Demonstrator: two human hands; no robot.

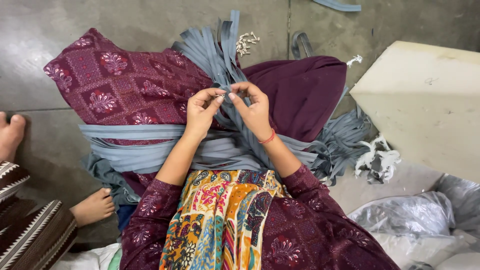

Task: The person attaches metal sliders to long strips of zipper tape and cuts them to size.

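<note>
Concrete floor (125,20) under everything; person sits on it, maroon patterned cloth (120,85) over the lap; cream foam block (425,100) to the right, clear plastic bag (415,215) near its lower edge; heap of grey zipper tapes (165,145) draped across the lap, loose ends spilling right toward white scraps (380,160); another person's bare feet (92,207) at left. Left hand (200,110) and right hand (255,107) meet above the lap, fingertips nearly touching; both grips pinched on one grey tape strand (226,97) between them; red band on right wrist; small pile of metal sliders (245,44) on floor beyond the tapes.
</note>
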